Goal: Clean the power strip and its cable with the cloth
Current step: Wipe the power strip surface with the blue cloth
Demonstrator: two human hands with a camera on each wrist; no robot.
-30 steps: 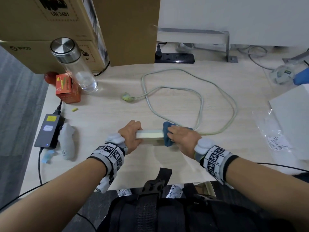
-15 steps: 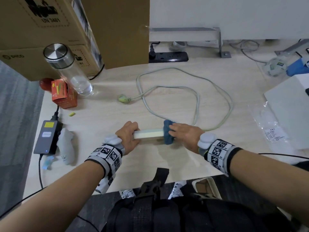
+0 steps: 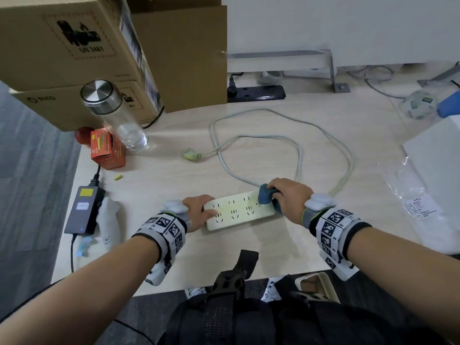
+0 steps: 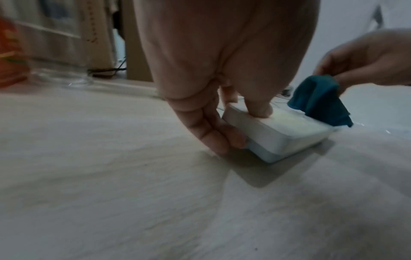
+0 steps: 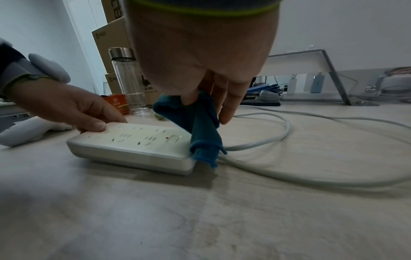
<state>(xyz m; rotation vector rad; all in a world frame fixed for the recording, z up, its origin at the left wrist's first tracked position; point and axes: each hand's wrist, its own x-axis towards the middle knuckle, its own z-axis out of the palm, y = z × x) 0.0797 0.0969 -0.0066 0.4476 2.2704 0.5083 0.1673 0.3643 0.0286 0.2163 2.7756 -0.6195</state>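
1. The white power strip point(image 3: 240, 210) lies flat on the pale wooden desk point(image 3: 249, 250), sockets up, near the front edge and right in front of the person.
2. Its grey cable point(image 3: 300, 155) leaves the right end and loops loosely over the desk behind it, ending in a plug point(image 3: 191, 154) that lies unplugged to the left of the loop.
3. The left hand point(image 3: 199, 207) grips the strip's left end: the thumb presses down on the top face while the other fingers, held close together, curl against the far side edge.
4. The right hand point(image 3: 288, 195) pinches a bunched teal cloth point(image 5: 198, 130) between thumb and fingertips. The cloth hangs down over the strip's right end, touching its top corner beside the switch.
5. To the left of the strip, near the desk's edge, lie a black power adapter point(image 3: 84, 210) and a white controller-like object point(image 3: 109, 220) just beside it.
6. Further back on the left stands a clear bottle point(image 3: 114, 115) with a metal cap, next to a small orange box point(image 3: 105, 148), in front of stacked cardboard boxes point(image 3: 64, 53).
7. A black power strip point(image 3: 258, 92) sits at the back of the desk, well apart from the white one.
8. A clear plastic bag point(image 3: 413, 195) lies on the right.
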